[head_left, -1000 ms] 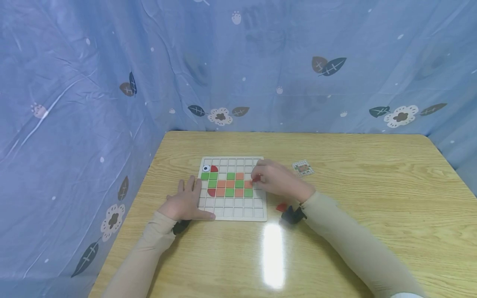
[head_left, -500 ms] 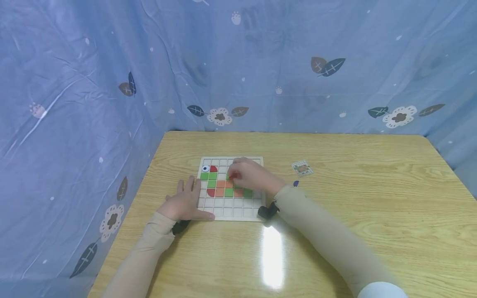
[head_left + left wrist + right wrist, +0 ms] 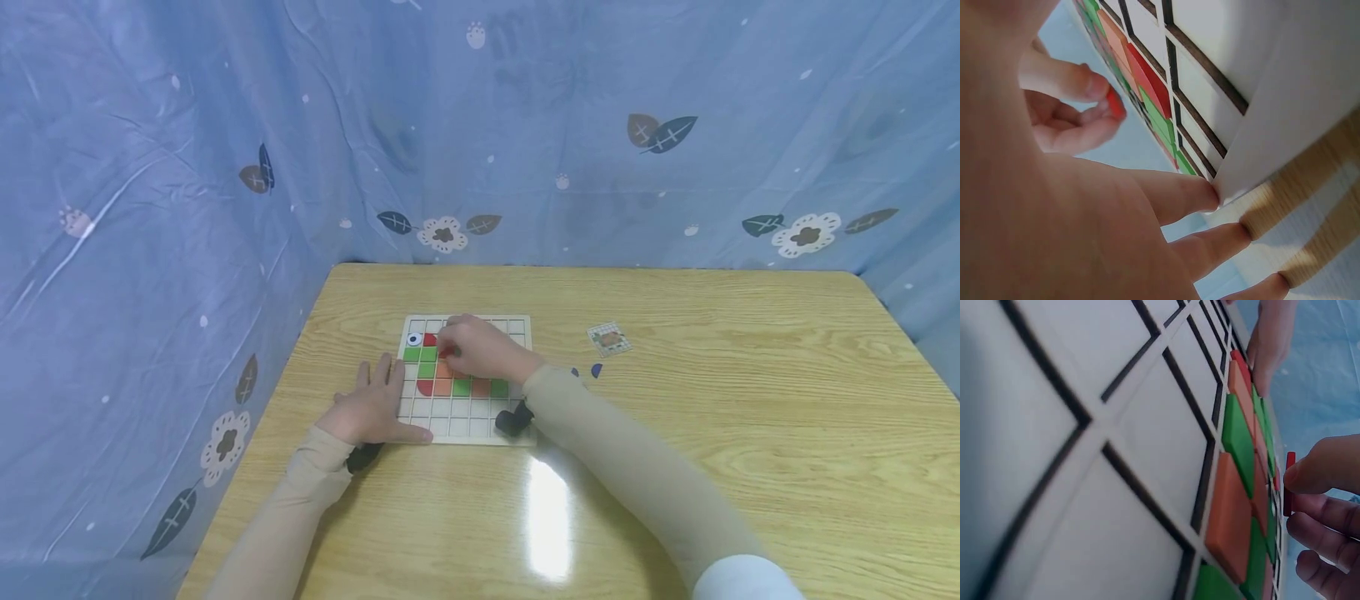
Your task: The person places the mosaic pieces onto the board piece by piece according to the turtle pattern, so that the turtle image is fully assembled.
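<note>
A white grid board (image 3: 450,428) lies on the table, with green, orange and red tiles set in its cells. My left hand (image 3: 371,408) rests at the board's left edge, fingers spread and thumb along the front rim. Over the tiles is my right hand (image 3: 483,348), pinching a small red piece (image 3: 1289,484) between thumb and fingers. The left wrist view shows that red piece (image 3: 1115,104) held apart from the board. A round eye tile (image 3: 414,340) sits in the upper left, beside a red tile (image 3: 430,340). The right hand hides part of the tile pattern.
A small picture card (image 3: 609,339) lies right of the board. Two blue pieces, one of them (image 3: 596,370), are below it near the right sleeve. Black wrist cameras (image 3: 513,419) hang under the wrists. A blue curtain (image 3: 525,167) stands behind the table.
My right hand has moved left across the board with the red piece, from the right edge to near the red upper tile. Blue pieces have come into view behind it. The left hand stays put.
</note>
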Demonstrator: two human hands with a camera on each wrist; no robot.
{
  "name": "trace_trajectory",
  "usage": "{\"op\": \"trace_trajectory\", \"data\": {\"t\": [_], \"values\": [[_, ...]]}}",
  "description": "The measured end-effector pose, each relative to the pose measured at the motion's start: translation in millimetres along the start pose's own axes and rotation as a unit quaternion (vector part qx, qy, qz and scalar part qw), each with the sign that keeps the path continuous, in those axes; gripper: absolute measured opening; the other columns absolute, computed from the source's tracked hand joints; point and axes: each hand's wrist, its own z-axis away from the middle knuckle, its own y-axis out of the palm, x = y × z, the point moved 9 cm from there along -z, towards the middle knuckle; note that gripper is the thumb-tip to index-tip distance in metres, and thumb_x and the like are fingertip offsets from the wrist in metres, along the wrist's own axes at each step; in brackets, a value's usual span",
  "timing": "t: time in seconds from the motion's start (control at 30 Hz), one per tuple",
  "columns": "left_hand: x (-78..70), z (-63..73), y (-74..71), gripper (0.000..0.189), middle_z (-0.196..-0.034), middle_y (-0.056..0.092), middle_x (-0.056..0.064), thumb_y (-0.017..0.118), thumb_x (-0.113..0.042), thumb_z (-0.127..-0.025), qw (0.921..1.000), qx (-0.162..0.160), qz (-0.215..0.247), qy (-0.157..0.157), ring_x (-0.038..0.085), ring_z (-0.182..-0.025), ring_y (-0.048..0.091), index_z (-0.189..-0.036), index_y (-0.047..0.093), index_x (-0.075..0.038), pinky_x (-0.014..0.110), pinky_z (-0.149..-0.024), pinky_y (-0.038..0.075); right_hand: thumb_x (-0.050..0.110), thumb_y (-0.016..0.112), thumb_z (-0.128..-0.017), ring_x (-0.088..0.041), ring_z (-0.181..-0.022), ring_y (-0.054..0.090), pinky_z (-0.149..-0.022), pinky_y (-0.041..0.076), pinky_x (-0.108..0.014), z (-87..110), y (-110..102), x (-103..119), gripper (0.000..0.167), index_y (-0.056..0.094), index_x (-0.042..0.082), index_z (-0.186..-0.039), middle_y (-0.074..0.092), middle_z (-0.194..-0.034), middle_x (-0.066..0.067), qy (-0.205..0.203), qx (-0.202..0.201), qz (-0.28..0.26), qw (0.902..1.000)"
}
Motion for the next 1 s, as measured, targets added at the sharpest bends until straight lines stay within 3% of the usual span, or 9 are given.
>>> {"op": "trace_trajectory", "data": {"t": [0.4, 0.67, 1.0], "values": [[-1.1, 0.2, -1.7, 0.133, -0.170, 0.010, 0.032, 0.080, -0.072, -0.076, 1.0000, -0.003, 0.003, 0.000, 0.062, -0.153, 0.010, -0.164, 0.016, 0.004, 0.090, -0.096, 0.031, 0.011, 0.073, -0.095, -0.015, -0.102, 0.065, -0.097, 0.054, -0.028, -8.3, 9.1, -7.7, 0.013, 0.080, 0.013, -0.105, 0.074, -0.109, -0.001, 0.014, 0.014, -0.012, 0.9997], [-1.2, 0.6, -2.4, 0.134, -0.170, 0.011, 0.032, 0.080, -0.072, -0.076, 1.0000, -0.006, 0.004, 0.001, 0.062, -0.153, 0.011, -0.164, 0.016, 0.004, 0.090, -0.095, 0.032, 0.007, 0.071, -0.094, -0.015, -0.106, 0.067, -0.102, 0.053, -0.028, -6.1, 8.2, -7.3, 0.017, 0.083, 0.013, -0.104, 0.075, -0.107, 0.000, 0.009, 0.010, -0.001, 0.9999], [-2.3, 1.9, -2.9, 0.133, -0.170, 0.011, 0.032, 0.081, -0.071, -0.076, 1.0000, -0.005, 0.008, 0.001, 0.063, -0.153, 0.011, -0.164, 0.016, 0.004, 0.090, -0.096, 0.031, 0.008, 0.071, -0.094, -0.021, -0.116, 0.062, -0.105, 0.051, -0.034, -1.0, 6.5, -9.2, 0.017, 0.082, 0.014, -0.105, 0.073, -0.116, -0.002, 0.018, 0.002, -0.001, 0.9998]]}}
